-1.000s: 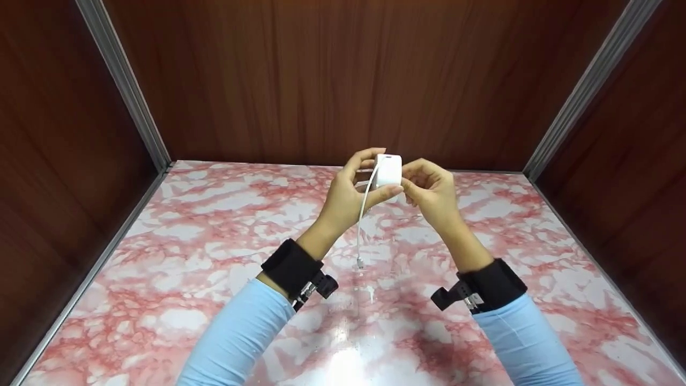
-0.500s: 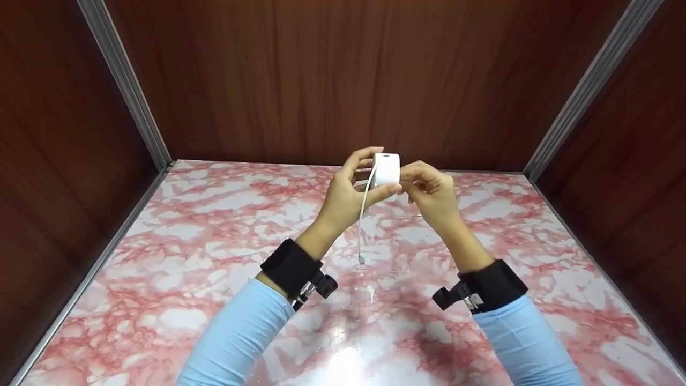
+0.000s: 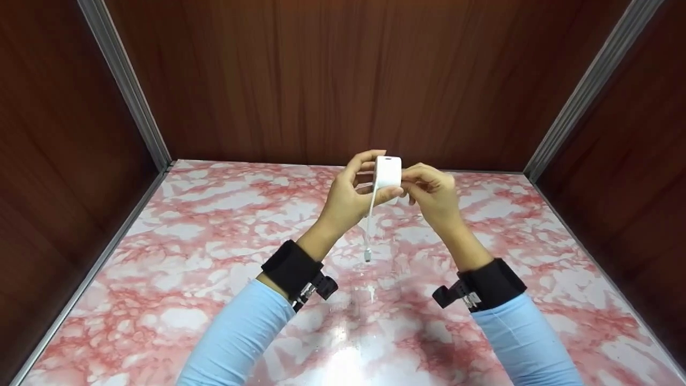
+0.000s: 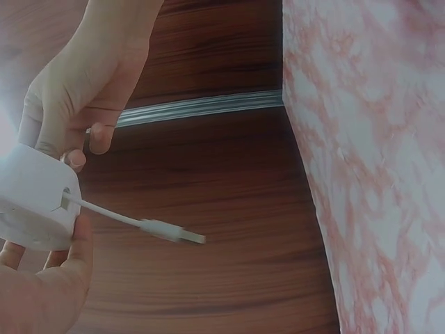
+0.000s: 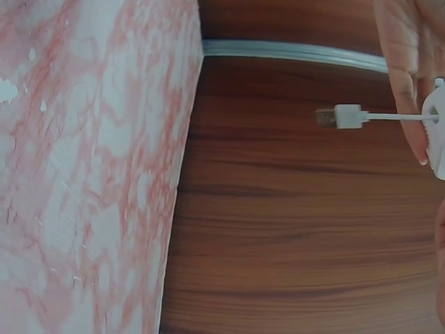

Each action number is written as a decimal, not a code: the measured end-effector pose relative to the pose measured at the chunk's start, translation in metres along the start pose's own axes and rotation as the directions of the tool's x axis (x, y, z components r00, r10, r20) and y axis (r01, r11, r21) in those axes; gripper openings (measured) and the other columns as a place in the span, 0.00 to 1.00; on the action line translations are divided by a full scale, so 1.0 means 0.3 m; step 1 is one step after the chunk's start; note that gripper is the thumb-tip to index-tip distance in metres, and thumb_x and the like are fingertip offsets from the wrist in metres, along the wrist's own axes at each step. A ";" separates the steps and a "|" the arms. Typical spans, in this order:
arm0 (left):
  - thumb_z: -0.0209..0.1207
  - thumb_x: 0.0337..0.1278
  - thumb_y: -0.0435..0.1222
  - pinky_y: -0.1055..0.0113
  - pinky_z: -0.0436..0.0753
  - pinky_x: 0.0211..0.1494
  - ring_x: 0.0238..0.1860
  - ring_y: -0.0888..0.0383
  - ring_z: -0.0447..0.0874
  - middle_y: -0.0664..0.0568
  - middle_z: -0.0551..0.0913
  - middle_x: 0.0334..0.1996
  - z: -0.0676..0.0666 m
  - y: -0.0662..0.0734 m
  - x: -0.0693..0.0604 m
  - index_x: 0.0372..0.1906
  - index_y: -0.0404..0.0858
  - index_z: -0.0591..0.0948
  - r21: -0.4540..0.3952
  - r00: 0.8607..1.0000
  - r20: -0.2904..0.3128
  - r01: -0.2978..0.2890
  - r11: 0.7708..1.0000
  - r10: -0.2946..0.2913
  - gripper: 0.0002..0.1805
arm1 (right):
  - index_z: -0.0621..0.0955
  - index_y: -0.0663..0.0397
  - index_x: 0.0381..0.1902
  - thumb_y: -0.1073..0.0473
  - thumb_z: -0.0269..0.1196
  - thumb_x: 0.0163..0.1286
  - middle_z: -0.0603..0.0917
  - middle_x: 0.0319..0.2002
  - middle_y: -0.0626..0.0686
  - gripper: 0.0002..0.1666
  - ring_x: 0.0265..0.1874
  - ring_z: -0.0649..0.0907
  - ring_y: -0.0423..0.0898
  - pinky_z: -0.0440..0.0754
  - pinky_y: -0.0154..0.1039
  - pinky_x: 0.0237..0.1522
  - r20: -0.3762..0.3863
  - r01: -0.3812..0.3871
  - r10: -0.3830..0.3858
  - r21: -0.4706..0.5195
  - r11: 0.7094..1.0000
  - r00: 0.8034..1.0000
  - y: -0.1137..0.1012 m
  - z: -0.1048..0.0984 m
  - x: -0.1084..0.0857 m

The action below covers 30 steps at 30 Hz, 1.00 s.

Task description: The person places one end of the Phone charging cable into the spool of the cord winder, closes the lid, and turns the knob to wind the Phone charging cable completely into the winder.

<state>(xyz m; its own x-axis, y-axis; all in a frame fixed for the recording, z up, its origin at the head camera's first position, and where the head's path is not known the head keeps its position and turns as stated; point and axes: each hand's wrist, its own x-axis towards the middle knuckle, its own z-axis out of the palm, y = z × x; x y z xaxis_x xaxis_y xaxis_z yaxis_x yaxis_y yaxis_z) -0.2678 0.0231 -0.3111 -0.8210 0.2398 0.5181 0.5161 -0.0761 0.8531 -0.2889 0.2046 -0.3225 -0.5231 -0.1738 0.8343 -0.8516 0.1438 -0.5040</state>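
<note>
A white boxy case (image 3: 389,172) with a small slot in its top end is held up above the table. Out of it comes a white cable (image 3: 372,214), hanging down to a USB plug (image 3: 367,255). My left hand (image 3: 348,195) grips the case, thumb across the near face and fingers at its far left side. From the right, my right hand (image 3: 434,193) pinches at the side of the case with curled thumb and forefinger; what exactly lies between those fingertips is hidden. The left wrist view shows the cable leaving a hole in the case (image 4: 38,198).
Below the hands spreads a table top (image 3: 214,279) with a red and white marbled pattern. Dark wood-grain panels (image 3: 321,80) rise at the back and both sides, joined by grey metal corner strips (image 3: 126,80).
The hanging plug has risen slightly and swung to the right, and the cable lies closer to the case. My right fingers have shifted a little at the case's side. The left hand keeps its grip.
</note>
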 end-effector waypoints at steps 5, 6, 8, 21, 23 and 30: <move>0.72 0.47 0.34 0.63 0.83 0.53 0.49 0.51 0.82 0.41 0.78 0.52 -0.001 -0.001 0.001 0.63 0.40 0.71 0.005 1.000 -0.006 -0.003 1.000 0.003 0.35 | 0.81 0.73 0.28 0.74 0.66 0.57 0.79 0.33 0.40 0.03 0.24 0.77 0.35 0.73 0.25 0.16 0.010 0.000 0.000 0.000 1.000 1.000 -0.001 0.005 0.000; 0.72 0.47 0.33 0.62 0.83 0.53 0.49 0.50 0.82 0.41 0.78 0.52 -0.001 -0.002 0.001 0.63 0.40 0.72 0.000 1.000 -0.007 -0.003 1.000 0.003 0.35 | 0.81 0.72 0.28 0.74 0.66 0.57 0.79 0.34 0.41 0.03 0.25 0.77 0.35 0.73 0.26 0.16 0.011 0.004 -0.004 -0.003 1.000 1.000 -0.001 0.005 0.000; 0.72 0.47 0.33 0.60 0.83 0.53 0.49 0.50 0.82 0.42 0.78 0.51 -0.002 -0.003 0.001 0.63 0.40 0.72 -0.011 1.000 -0.007 -0.002 1.000 0.002 0.35 | 0.82 0.69 0.28 0.74 0.66 0.57 0.80 0.36 0.43 0.02 0.27 0.78 0.35 0.74 0.26 0.16 0.012 0.013 -0.013 -0.010 1.000 1.000 0.001 0.004 0.000; 0.72 0.47 0.33 0.59 0.82 0.55 0.49 0.50 0.82 0.41 0.78 0.52 -0.004 -0.004 0.000 0.63 0.40 0.72 -0.020 1.000 -0.008 0.004 1.000 -0.004 0.35 | 0.73 0.78 0.34 0.77 0.63 0.60 0.80 0.22 0.42 0.08 0.17 0.77 0.36 0.73 0.27 0.15 0.005 -0.150 0.150 0.133 0.980 0.989 -0.022 0.014 0.002; 0.72 0.47 0.33 0.60 0.82 0.55 0.50 0.50 0.82 0.41 0.78 0.51 -0.002 -0.004 0.001 0.63 0.40 0.72 -0.019 1.000 -0.008 0.004 1.000 -0.004 0.35 | 0.72 0.79 0.34 0.78 0.62 0.60 0.80 0.21 0.43 0.09 0.17 0.77 0.37 0.72 0.27 0.14 0.003 -0.173 0.176 0.181 0.968 0.984 -0.026 0.017 0.002; 0.72 0.47 0.32 0.59 0.81 0.57 0.51 0.47 0.81 0.39 0.77 0.52 0.000 -0.008 0.002 0.63 0.38 0.72 -0.021 1.000 -0.013 0.006 1.000 -0.006 0.35 | 0.77 0.74 0.32 0.79 0.61 0.61 0.80 0.22 0.43 0.02 0.16 0.75 0.37 0.72 0.27 0.15 0.022 -0.151 0.150 0.147 0.977 0.989 -0.019 0.009 -0.001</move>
<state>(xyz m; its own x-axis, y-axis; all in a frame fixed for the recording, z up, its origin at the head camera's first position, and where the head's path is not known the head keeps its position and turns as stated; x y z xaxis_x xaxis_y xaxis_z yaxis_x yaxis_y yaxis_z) -0.2695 0.0233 -0.3130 -0.8273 0.2278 0.5135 0.5061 -0.0945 0.8573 -0.2839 0.2012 -0.3204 -0.6453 -0.1714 0.7445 -0.7581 0.0233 -0.6517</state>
